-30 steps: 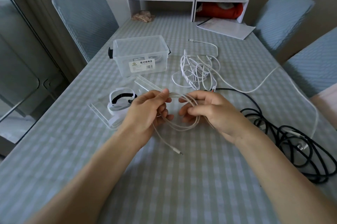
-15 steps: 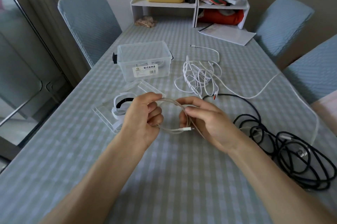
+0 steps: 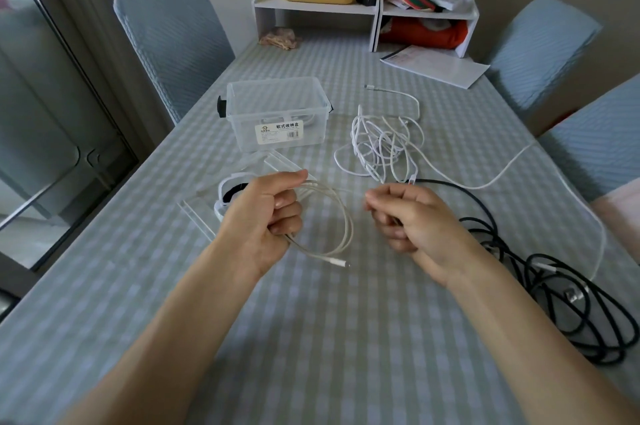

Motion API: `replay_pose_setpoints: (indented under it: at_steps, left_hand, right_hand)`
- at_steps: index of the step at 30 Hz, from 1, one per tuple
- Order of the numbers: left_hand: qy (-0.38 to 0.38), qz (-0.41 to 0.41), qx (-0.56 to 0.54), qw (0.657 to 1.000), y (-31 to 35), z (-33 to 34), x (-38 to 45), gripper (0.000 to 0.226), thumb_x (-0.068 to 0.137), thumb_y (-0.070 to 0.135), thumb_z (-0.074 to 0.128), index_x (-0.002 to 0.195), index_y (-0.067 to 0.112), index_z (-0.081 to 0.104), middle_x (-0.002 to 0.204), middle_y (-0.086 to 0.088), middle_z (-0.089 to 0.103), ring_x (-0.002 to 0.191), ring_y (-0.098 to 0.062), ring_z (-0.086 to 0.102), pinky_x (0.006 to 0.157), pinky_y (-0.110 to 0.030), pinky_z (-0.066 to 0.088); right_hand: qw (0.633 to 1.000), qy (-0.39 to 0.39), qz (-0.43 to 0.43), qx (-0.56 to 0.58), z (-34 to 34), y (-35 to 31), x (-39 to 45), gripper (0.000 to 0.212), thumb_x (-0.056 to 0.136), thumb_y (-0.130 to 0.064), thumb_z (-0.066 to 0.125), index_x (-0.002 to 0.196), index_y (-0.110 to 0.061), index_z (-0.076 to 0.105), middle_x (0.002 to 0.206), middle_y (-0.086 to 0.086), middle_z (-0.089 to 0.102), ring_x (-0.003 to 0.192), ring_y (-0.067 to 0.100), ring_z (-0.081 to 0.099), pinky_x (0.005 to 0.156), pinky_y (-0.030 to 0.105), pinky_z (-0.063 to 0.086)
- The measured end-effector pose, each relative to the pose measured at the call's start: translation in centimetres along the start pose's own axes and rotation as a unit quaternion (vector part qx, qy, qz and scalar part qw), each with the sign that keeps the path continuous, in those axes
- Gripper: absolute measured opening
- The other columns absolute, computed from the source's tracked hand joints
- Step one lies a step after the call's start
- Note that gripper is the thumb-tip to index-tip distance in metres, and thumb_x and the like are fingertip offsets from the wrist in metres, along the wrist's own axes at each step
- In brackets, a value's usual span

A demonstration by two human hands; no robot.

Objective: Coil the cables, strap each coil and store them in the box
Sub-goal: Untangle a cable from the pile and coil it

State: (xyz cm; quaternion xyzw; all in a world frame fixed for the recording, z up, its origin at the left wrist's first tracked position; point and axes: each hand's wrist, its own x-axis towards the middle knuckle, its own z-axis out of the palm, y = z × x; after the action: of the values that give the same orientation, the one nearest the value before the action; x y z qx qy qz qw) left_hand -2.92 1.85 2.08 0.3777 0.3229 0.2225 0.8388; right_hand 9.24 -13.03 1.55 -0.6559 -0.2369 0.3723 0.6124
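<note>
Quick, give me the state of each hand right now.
Left hand: grips the coiled white cable.
Right hand: fingers loosely curled, holding nothing visible, apart from the coil.

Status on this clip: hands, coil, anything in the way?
Left hand grips white coil. Right hand loosely curled, holding nothing. Coil unstrapped; box open. Black cable beside right wrist.

Checked table (image 3: 311, 338), blue chairs (image 3: 173, 40), white shelf (image 3: 377, 9) behind.

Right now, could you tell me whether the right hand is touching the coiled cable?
Apart. The head view shows bare tablecloth between the right hand and the coiled cable, which only the left hand grips.
</note>
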Motion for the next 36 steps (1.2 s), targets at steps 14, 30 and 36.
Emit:
replay_pose_setpoints:
  at_steps: [14, 30, 36]
  left_hand:
    - [-0.041, -0.024, 0.074, 0.996, -0.6, 0.1, -0.2, 0.027, 0.087, 0.013, 0.065, 0.071, 0.021, 0.045, 0.05, 0.008, 0.029, 0.037, -0.003, 0.017, 0.033, -0.016, 0.011]
    - [-0.098, -0.009, 0.131, 0.986, -1.7, 1.2, -0.8, 0.037, 0.086, 0.011, 0.064, 0.061, 0.021, 0.039, 0.047, 0.005, 0.026, 0.035, -0.005, 0.018, 0.035, -0.019, 0.009]
    - [-0.097, 0.014, 0.131, 0.986, -1.2, 1.3, -0.7, 0.032, 0.083, -0.003, 0.061, 0.07, 0.022, 0.045, 0.051, 0.005, 0.026, 0.036, -0.006, 0.019, 0.034, -0.018, 0.022]
  right_hand:
    - [0.975, 0.182, -0.068, 0.11, -3.1, -0.1, 1.1, 0.025, 0.098, -0.009, 0.055, 0.073, -0.008, 0.053, 0.057, -0.003, 0.042, 0.042, 0.006, 0.026, 0.036, 0.016, 0.017]
    - [0.894, 0.005, -0.219, -0.392, 1.2, 1.4, 0.3, 0.046, 0.082, -0.041, 0.069, 0.124, -0.028, 0.056, 0.086, -0.012, 0.059, 0.08, 0.003, 0.058, 0.073, 0.023, 0.049]
    - [0.876, 0.054, -0.224, -0.424, 0.7, 1.3, 0.4, 0.005, 0.085, -0.013, 0.057, 0.087, -0.016, 0.06, 0.055, -0.009, 0.047, 0.055, 0.012, 0.05, 0.054, 0.035, 0.042]
